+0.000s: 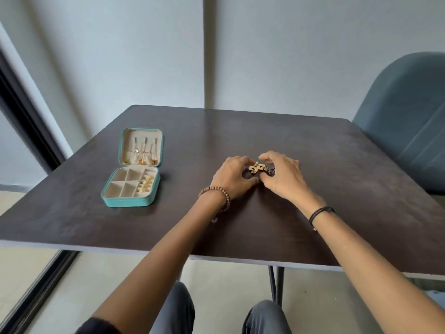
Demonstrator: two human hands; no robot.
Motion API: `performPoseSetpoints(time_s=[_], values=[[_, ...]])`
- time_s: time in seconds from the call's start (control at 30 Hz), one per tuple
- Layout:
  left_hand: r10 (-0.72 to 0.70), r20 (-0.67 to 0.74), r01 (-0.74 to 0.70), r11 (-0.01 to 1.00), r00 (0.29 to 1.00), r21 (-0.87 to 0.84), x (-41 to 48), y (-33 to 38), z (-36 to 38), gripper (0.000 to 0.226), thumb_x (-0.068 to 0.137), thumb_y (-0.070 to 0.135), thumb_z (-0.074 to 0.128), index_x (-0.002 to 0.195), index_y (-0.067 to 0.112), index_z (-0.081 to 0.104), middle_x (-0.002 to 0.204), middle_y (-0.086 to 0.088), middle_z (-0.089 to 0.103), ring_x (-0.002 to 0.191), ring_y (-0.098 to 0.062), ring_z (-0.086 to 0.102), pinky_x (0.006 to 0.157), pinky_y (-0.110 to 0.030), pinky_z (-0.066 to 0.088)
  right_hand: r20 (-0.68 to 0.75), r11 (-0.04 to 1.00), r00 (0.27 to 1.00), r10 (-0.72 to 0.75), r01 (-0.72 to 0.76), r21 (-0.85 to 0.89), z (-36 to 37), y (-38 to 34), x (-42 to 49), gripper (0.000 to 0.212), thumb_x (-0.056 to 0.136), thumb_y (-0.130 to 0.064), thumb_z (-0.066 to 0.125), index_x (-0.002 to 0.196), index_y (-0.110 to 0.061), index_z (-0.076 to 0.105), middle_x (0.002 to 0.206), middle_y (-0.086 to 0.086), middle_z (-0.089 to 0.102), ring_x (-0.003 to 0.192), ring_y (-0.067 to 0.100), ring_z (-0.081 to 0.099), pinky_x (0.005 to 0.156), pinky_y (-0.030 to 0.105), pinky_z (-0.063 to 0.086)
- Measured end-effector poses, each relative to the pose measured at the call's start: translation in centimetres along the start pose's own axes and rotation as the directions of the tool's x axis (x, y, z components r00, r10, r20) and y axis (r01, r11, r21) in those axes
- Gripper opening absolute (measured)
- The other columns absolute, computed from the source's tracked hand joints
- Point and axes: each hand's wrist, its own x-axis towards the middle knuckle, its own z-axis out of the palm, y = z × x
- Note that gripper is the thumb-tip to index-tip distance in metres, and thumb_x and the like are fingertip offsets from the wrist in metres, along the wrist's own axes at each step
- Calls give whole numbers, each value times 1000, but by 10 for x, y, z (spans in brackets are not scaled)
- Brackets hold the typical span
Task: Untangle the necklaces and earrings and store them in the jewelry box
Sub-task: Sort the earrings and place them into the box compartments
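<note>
Your two hands meet at the middle of the frame, low over the bench (pixel 337 189). The left hand (pixel 234 175) and the right hand (pixel 283 175) both curl their fingers and pinch one small clump of jewelry (pixel 258 168), gold, with a dark piece (pixel 271 171) at its right side. I judge the clump is light, with thin links that kink easily. So take hold at the solid gold ornaments and pull softly.

At the left of the frame one jewelry box (pixel 131 201) lies open. It has four square compartments (pixel 120 188) and one strip with gold pieces (pixel 145 185), too small to count. Necklaces (pixel 142 155) hang in its upper half.
</note>
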Motion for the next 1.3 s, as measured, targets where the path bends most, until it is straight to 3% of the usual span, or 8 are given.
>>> performPoseSetpoints(time_s=[0.13, 0.3, 0.43, 0.6, 0.83, 1.0, 1.2, 1.3], values=[[17, -37, -18, 1000, 999, -13, 15, -5, 9, 34, 86, 36, 70, 116, 20, 68, 107, 1, 64, 105, -16, 53, 90, -30, 46, -64, 999, 998, 2, 1, 48, 6, 11, 6, 38, 85, -20, 69, 122, -20, 64, 118, -6, 70, 112, 13, 65, 104, 35, 33], [42, -79, -48, 995, 996, -86, 19, -15, 14, 23, 85, 35, 73, 106, 25, 75, 100, 0, 64, 99, -15, 54, 88, -30, 46, -174, 994, 983, -51, 66, 86, 17, 19, 10, 24, 83, -15, 71, 107, -17, 69, 104, -3, 73, 93, 14, 71, 96, 46, 50], [20, -102, -34, 989, 995, -141, 21, -17, 15, 24, 80, 38, 78, 96, 21, 77, 97, 1, 66, 97, -16, 58, 88, -30, 47, -203, 992, 977, -68, 87, 87, 20, 27, 13, 16, 85, -17, 76, 98, -8, 73, 106, 4, 69, 91, 17, 70, 88, 20, 47], [-3, -118, -21, 978, 993, -208, 23, -20, 15, 14, 78, 34, 80, 86, 23, 77, 94, 3, 68, 93, -14, 62, 91, -35, 50, -226, 995, 970, -89, 97, 24, 22, 30, 12, 10, 88, -21, 73, 92, -12, 76, 100, 3, 71, 97, 27, 63, 89, 46, 49], [-28, -150, -19, 952, 988, -305, 20, -16, 14, 10, 80, 30, 80, 83, 21, 77, 95, 6, 70, 90, -11, 64, 87, -34, 53, -274, 986, 952, -140, 159, 50, 19, 32, 8, 4, 87, -18, 72, 86, -16, 75, 94, 0, 73, 92, 22, 61, 77, 21, 38], [-100, -169, 2, 865, 981, -502, 16, -15, 9, 13, 84, 33, 76, 84, 20, 75, 93, 10, 75, 87, -3, 68, 84, -25, 55, -358, 953, 930, -78, 175, 247, 15, 28, 4, 4, 87, -16, 70, 87, -16, 73, 101, -5, 74, 90, 11, 64, 76, 24, 51], [-187, -122, 31, 656, 975, -755, 14, -13, 6, 19, 86, 26, 75, 90, 7, 73, 85, -12, 75, 71, -15, 71, 65, -25, 56, -242, 768, 960, 140, 49, 639, 13, 21, 4, 5, 87, -23, 71, 85, -23, 75, 89, -6, 78, 81, 15, 72, 70, 33, 56], [-222, -115, 39, 587, 968, -808, 15, -15, 5, 20, 87, 25, 73, 95, 7, 70, 82, -10, 74, 67, -13, 69, 61, -22, 52, -203, 668, 964, 173, 37, 743, 11, 20, 4, 4, 89, -18, 72, 87, -18, 75, 89, 5, 77, 78, 20, 66, 59, 20, 50]])
